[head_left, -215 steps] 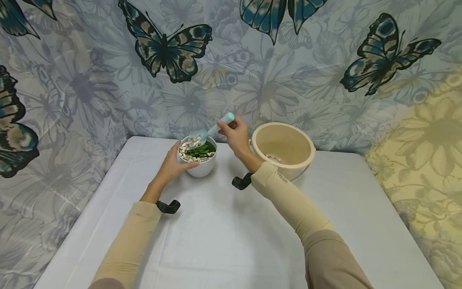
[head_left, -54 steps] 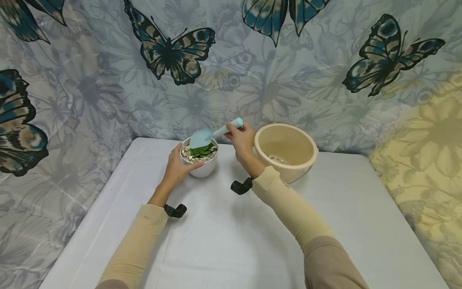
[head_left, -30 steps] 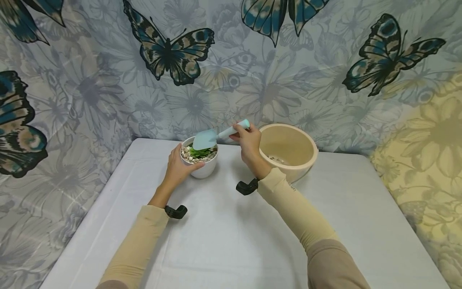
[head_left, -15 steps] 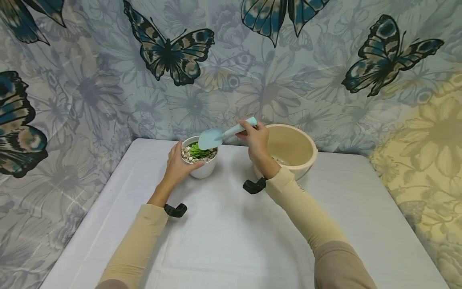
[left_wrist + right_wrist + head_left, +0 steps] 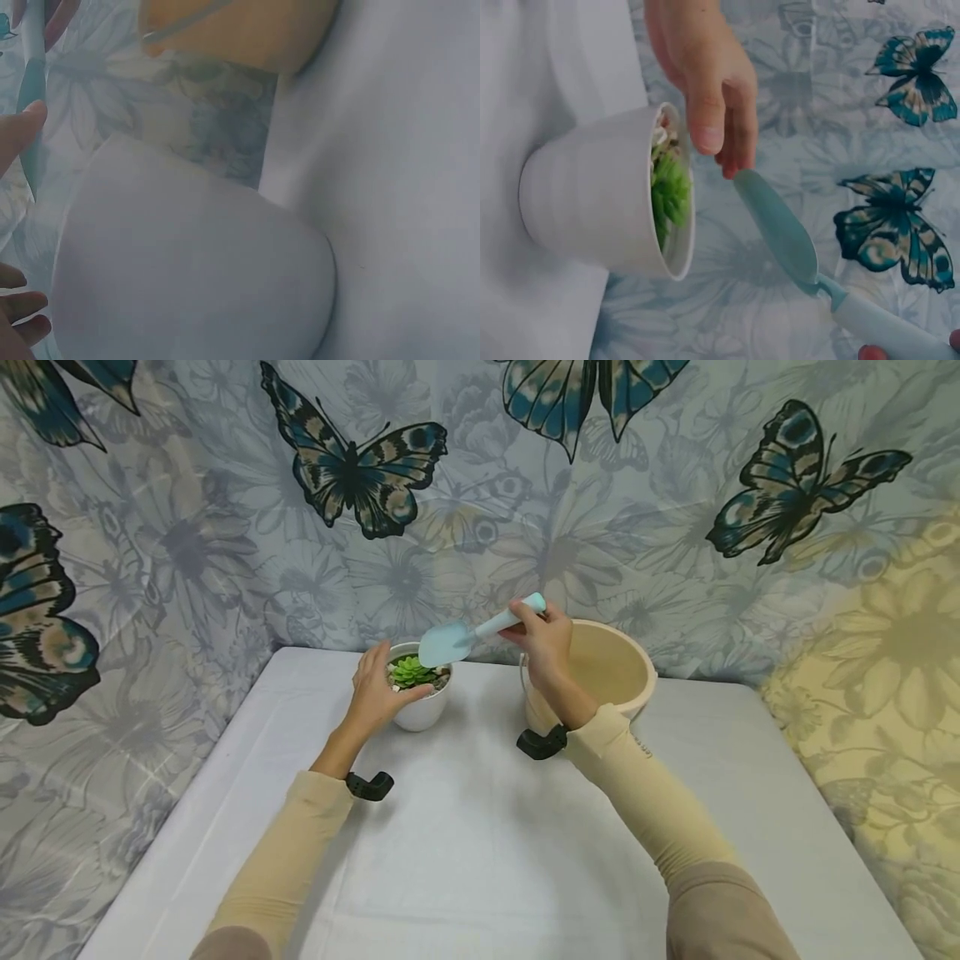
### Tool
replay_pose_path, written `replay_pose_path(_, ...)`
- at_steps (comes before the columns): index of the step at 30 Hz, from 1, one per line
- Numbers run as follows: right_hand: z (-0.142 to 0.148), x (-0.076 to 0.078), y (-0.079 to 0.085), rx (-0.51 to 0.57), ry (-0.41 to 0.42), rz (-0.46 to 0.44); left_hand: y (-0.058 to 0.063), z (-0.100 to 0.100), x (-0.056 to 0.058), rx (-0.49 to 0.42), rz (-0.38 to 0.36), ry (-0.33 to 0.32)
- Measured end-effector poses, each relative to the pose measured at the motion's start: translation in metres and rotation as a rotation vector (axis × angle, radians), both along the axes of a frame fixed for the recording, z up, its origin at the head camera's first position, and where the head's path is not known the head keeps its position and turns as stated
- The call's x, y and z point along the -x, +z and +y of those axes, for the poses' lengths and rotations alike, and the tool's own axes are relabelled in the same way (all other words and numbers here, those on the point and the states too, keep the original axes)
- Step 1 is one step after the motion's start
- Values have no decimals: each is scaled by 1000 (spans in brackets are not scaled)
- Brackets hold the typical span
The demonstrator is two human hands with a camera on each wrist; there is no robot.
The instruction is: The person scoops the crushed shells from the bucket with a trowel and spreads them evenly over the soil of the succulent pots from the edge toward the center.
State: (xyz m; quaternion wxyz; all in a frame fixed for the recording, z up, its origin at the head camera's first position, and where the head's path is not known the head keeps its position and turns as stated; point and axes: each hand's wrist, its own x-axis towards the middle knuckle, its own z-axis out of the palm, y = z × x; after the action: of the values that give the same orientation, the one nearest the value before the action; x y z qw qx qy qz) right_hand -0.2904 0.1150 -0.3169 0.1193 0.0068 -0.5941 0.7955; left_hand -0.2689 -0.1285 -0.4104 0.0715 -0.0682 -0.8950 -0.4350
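A white pot (image 5: 420, 714) stands on the white-covered table, holding a green succulent (image 5: 411, 672) and pale pebbles. My left hand (image 5: 378, 693) hovers at the pot's left rim with thumb and fingers spread; in the right wrist view this hand (image 5: 712, 90) is apart from the rim. My right hand (image 5: 551, 647) grips the handle of a light-blue trowel (image 5: 446, 643), whose blade is above the pot's right side. The blade (image 5: 778, 229) looks bare in the right wrist view. Close up in the left wrist view, the pot (image 5: 187, 255) hides the plant.
A cream bucket (image 5: 615, 664) with a thin bail handle stands behind my right forearm, right of the pot. The forearm hides part of it. Butterfly-patterned fabric (image 5: 480, 485) hangs along the table's back edge (image 5: 697, 681).
My right hand has drawn the trowel back to the right and up, uncovering the succulent. Earlier pebbles lay on the blade and slid into the pot. My left hand has let go of the pot.
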Motion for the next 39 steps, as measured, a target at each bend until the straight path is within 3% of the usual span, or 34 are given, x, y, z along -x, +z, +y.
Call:
replay_pose_path(6, 9, 3, 4, 29, 14, -5, 10, 8, 5, -28, -26, -14)
replay_pose_path(19, 25, 6, 17, 65, 23, 40, 27, 29, 12, -62, 15, -88)
replay_pose_path(24, 31, 5, 22, 63, 19, 34, 31, 37, 12, -83, -3, -132)
replay_pose_path(32, 42, 3, 27, 90, 18, 57, 31, 49, 14, -111, -44, -144)
replay_pose_path(39, 55, 2, 29, 109, 10, 73, 31, 60, 15, -137, -30, -174)
